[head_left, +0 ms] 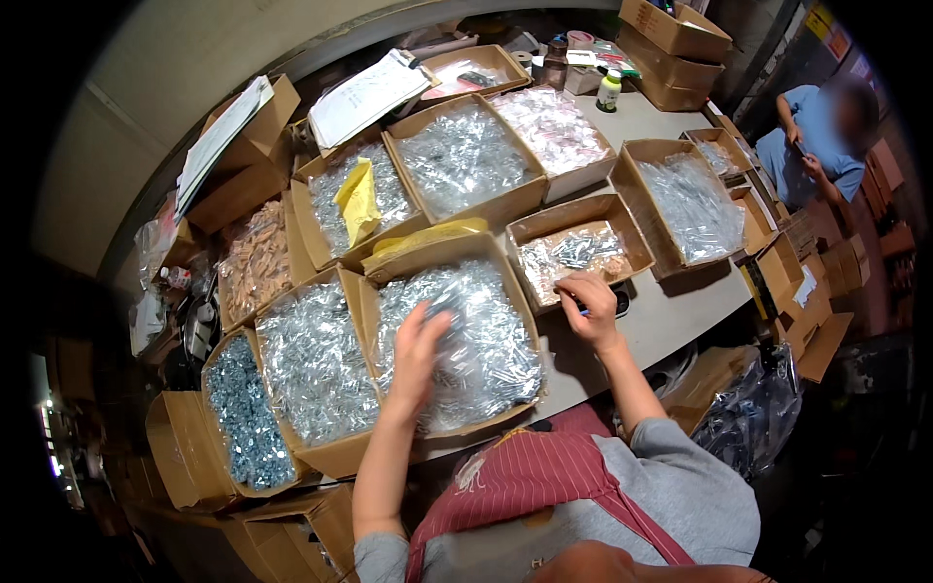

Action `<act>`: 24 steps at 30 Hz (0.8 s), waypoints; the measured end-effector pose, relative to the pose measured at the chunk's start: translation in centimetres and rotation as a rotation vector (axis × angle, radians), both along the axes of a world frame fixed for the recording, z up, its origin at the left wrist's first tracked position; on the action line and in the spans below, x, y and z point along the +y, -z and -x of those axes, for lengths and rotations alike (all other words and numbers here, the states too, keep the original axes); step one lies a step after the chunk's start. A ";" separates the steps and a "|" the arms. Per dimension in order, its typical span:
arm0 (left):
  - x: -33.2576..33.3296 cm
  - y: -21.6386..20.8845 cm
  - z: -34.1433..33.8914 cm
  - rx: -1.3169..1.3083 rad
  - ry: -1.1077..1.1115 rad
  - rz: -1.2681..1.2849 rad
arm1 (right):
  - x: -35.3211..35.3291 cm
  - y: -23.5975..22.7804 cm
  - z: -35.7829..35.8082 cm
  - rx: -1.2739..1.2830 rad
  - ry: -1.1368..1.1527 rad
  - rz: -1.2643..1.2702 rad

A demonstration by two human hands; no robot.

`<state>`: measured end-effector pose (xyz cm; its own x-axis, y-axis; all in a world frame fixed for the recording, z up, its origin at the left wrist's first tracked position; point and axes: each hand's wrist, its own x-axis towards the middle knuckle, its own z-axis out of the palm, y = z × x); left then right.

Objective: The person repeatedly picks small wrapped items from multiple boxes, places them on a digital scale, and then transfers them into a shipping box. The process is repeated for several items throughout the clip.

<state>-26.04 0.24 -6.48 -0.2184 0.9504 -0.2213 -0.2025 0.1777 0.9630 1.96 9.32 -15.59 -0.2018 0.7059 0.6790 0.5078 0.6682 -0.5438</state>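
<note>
My left hand (416, 358) is over a large cardboard box (537, 342) heaped with small clear bags of shiny metal parts. Its fingers are curled at a clear bag (455, 303) of metal pieces, which is smeared by motion. At the near right rim of a smaller cardboard box (634, 236), my right hand (591, 303) has its fingers pinched together. A thin dark and bluish bit shows at those fingers, too small to name. Small packets (573, 255) with silvery and brownish contents lie in that smaller box.
More open boxes of bagged parts surround these, including one of loose bluish metal pieces (248, 418) at left. Clipboards with papers (369, 92), a yellow packet (359, 199) and a green-labelled bottle (609, 90) are farther back. A person in blue (807, 146) is at far right.
</note>
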 end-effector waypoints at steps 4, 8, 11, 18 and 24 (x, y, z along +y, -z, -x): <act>6.9 -2.0 -6.7 -0.171 0.379 -0.002 | -2.1 1.6 -3.5 0.303 0.216 0.120; 8.8 0.8 -7.3 0.487 0.350 -0.441 | -4.1 4.2 -8.0 0.483 0.345 0.440; 7.0 0.9 -3.7 0.317 0.404 -0.401 | -4.9 7.1 -10.8 0.549 0.404 0.628; -3.1 0.7 13.5 0.234 -0.075 -0.253 | -4.5 -1.6 1.8 -0.342 0.120 0.372; -20.3 -6.2 37.6 0.526 -0.501 -0.280 | -6.2 -0.5 5.1 -0.206 0.246 0.345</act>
